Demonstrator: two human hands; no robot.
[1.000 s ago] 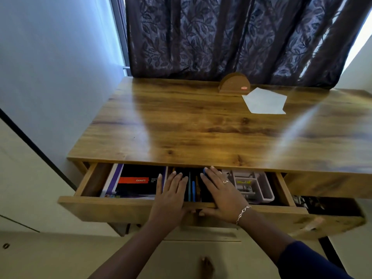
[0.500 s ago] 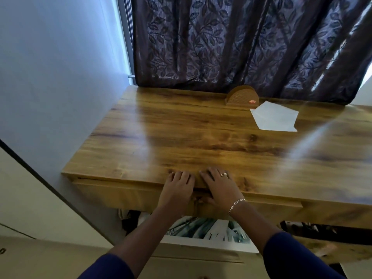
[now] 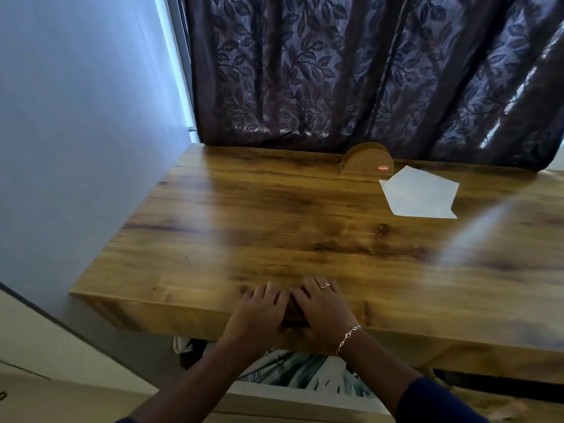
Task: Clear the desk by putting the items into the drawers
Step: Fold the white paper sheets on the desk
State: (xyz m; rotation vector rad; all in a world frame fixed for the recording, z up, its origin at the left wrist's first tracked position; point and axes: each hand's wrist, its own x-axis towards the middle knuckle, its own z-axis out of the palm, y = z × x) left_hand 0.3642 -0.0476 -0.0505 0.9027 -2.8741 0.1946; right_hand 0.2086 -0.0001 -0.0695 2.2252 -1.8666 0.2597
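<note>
Drawer front (image 3: 189,315) flush under desk (image 3: 274,227), both hands (image 3: 293,312) flat, empty, against it.

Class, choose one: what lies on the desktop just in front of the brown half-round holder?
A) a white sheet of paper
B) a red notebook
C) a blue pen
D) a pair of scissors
A: a white sheet of paper lies flat on the desk, beside the brown holder.

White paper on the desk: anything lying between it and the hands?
Nothing visible. The white paper lies far right beside the wooden holder; only bare desk top separates it from the left hand and right hand at the front edge.
</note>
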